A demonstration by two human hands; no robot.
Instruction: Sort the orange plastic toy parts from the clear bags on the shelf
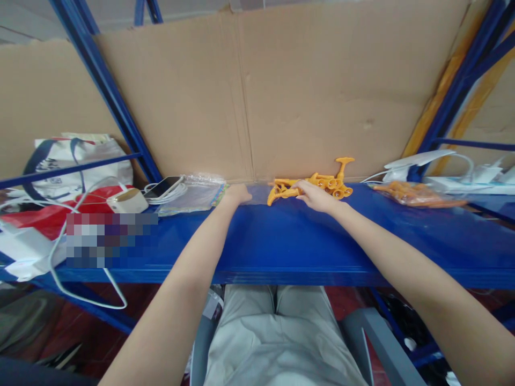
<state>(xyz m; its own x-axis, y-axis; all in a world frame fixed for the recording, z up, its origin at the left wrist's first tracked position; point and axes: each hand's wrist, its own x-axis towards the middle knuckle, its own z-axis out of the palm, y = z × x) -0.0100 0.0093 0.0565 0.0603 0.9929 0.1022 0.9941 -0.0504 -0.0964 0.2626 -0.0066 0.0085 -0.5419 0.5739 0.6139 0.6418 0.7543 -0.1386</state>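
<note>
Forearms (193,268) led to left hand (237,194) at empty bags (189,197) and right hand (318,198) on loose parts (332,183), grips unclear, a filled bag (418,194) right of both.

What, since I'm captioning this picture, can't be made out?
In the head view:
Left hand: its grip; its back hides the fingertips.
Right hand: its hold on the orange plastic pieces; too small.
Whatever the pixelated patch masks.
Lettering on the tote bag: folded, blurred.
Right end of the power strip: cut off by the right edge.
</note>
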